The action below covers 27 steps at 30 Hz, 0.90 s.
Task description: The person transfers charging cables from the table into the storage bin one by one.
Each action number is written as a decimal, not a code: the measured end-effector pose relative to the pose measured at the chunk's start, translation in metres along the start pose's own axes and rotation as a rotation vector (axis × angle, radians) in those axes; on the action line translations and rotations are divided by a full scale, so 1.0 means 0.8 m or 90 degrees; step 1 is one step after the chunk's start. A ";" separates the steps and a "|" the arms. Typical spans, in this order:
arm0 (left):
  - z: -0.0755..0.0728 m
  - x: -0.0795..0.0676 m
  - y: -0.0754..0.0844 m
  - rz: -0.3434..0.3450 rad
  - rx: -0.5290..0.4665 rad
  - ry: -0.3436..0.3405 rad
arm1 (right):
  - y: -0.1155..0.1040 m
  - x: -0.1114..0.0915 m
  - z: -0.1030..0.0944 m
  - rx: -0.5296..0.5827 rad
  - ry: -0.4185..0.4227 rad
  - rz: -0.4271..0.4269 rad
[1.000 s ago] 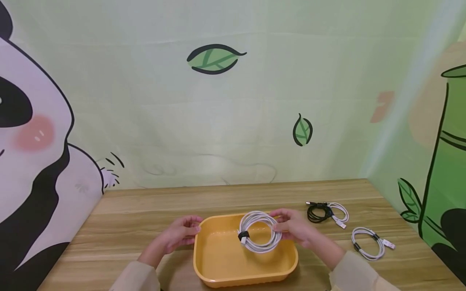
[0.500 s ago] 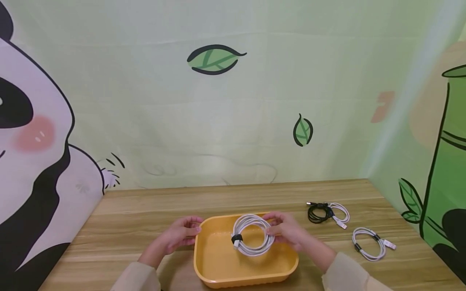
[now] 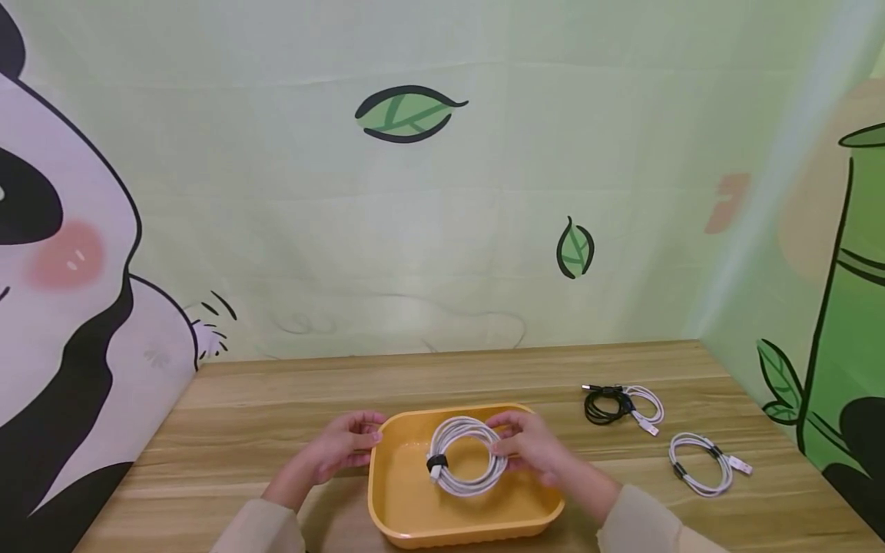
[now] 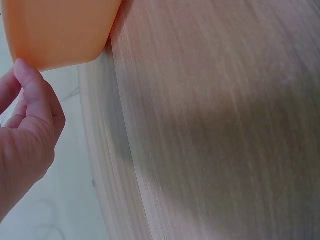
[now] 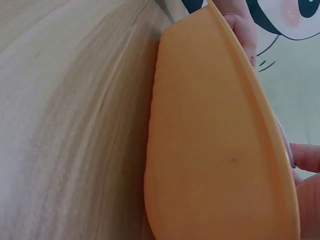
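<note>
While left fingers (image 3: 366, 439) pinch the tray (image 3: 408, 495), right fingers (image 3: 509, 419) point leftward, grasping coiled cable (image 3: 466, 487).

Tray (image 3: 408, 503) = smooth, glossy plast., held cable (image 3: 465, 487) mostly matt, tabletop (image 3: 276, 399) wood-grain w/ sheen, backdrop (image 3: 297, 192) creased cloth.

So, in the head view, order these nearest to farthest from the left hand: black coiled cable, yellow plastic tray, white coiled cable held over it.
1. Yellow plastic tray: touching the left hand.
2. White coiled cable: over the tray, held by the right hand.
3. Black coiled cable: on the wood-grain table, right of the tray.
</note>
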<state>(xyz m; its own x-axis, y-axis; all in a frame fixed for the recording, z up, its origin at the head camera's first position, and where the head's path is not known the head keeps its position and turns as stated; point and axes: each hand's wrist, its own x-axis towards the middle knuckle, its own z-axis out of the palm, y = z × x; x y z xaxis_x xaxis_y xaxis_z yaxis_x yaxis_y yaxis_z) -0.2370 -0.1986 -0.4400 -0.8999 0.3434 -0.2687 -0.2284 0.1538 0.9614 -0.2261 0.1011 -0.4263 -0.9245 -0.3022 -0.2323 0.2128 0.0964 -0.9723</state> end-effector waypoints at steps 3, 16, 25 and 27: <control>0.000 0.000 0.000 -0.002 0.000 0.003 | 0.003 0.001 0.005 0.001 0.004 0.000; 0.002 0.000 0.000 -0.005 -0.001 0.017 | 0.010 0.003 0.022 0.012 0.009 0.002; 0.003 0.001 -0.001 -0.001 -0.001 0.021 | 0.013 0.007 0.036 0.028 0.016 0.007; 0.003 0.001 -0.001 0.000 -0.002 0.020 | 0.013 0.008 0.038 0.028 0.018 0.010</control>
<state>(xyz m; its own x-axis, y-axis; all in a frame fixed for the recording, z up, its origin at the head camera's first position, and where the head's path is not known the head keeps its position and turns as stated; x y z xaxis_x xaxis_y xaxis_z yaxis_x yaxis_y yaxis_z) -0.2371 -0.1963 -0.4410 -0.9112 0.3134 -0.2673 -0.2298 0.1517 0.9613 -0.2201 0.0709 -0.4388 -0.9293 -0.2742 -0.2473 0.2404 0.0590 -0.9689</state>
